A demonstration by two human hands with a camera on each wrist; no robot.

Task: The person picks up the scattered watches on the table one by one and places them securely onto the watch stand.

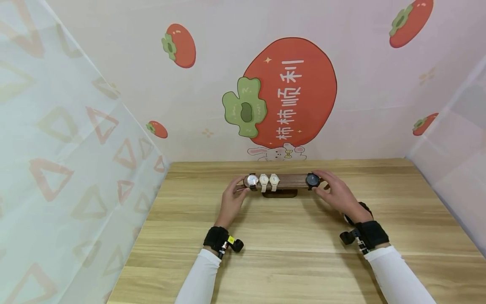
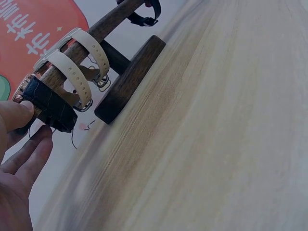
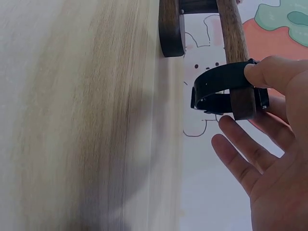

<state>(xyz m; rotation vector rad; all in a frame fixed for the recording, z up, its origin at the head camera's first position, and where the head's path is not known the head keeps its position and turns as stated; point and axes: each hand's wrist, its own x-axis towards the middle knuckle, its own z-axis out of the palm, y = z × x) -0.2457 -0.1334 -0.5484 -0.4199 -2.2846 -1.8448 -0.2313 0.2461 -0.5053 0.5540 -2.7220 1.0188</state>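
A dark wooden watch stand (image 1: 292, 181) holds several watches along its bar. At the bar's left end, my left hand (image 1: 230, 204) pinches a watch with a dark leather strap (image 2: 50, 106), thumb on the near side. Two watches with cream straps (image 2: 72, 74) sit right beside it. My right hand (image 1: 341, 197) grips an all-black watch (image 1: 313, 180) at the opposite end. In the right wrist view its thumb presses on the black strap (image 3: 221, 77), with the lower fingers spread loosely below. The strap loops round the bar's end.
The stand's base (image 1: 280, 194) rests on a wood-grain table (image 1: 281, 253) close to the back wall. Part of another watch (image 1: 366, 207) shows beside my right wrist. Patterned sheets with persimmon drawings (image 1: 296, 93) cover the walls behind and at the sides.
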